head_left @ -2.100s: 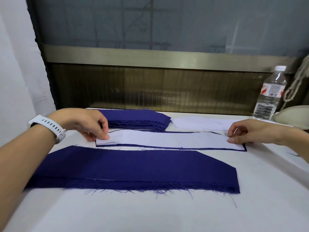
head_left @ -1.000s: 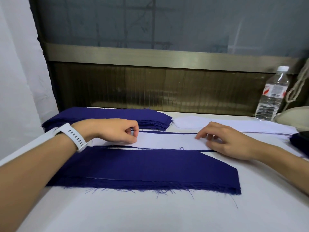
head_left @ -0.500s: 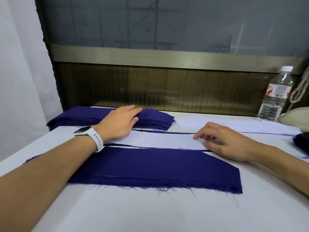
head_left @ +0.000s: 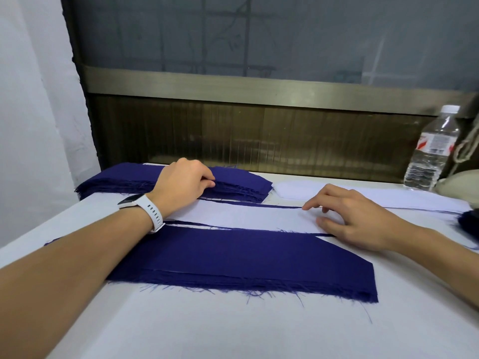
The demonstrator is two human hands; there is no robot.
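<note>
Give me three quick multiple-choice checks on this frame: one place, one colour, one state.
1. Where is the left hand? A at the table's near edge; B on the far stack of blue pieces; C raised in the air.
2. What colour is the strip under the right hand? A white; B red; C green.
3. How does the water bottle stand? A on its side; B upright, capped; C upright, uncapped.
Answers: B, its fingers curl on that stack's near edge; A, it shows plain white; B, it stands on its base with its white cap on.
</note>
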